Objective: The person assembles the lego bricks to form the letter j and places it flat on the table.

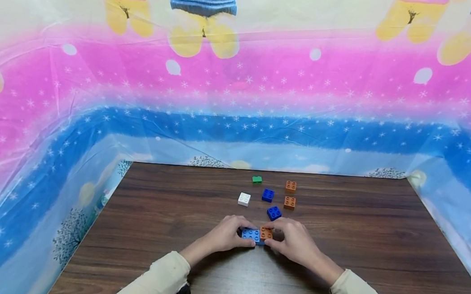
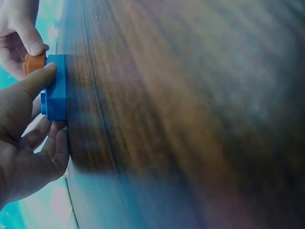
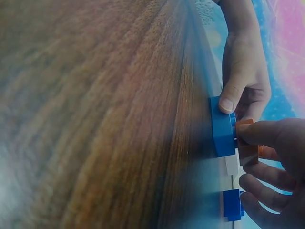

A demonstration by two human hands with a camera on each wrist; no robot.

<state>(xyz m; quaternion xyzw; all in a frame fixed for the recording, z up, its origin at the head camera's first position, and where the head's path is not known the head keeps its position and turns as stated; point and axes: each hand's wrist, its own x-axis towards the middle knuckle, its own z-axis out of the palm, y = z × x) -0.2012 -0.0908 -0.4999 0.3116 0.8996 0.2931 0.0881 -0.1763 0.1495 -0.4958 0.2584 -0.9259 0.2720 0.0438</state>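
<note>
A long light blue toy brick (image 1: 250, 234) lies on the table near its middle, studs up. My left hand (image 1: 227, 234) grips it, thumb on the near side and fingers at the far side and left end. A square orange brick (image 1: 266, 233) sits over the right end of the blue brick. My right hand (image 1: 297, 243) pinches this orange brick between thumb and fingers. From the right wrist view, a narrow gap with studs shows between the orange brick (image 3: 248, 143) and the blue brick (image 3: 222, 129).
Beyond the hands lie two dark blue bricks, the nearer one (image 1: 273, 212) close to my right fingers. A white brick (image 1: 244, 199), a green brick (image 1: 257, 180) and two orange bricks, one of them (image 1: 289, 202) nearer, are spread behind. A printed cloth (image 1: 236, 129) borders the wooden table (image 1: 155, 205).
</note>
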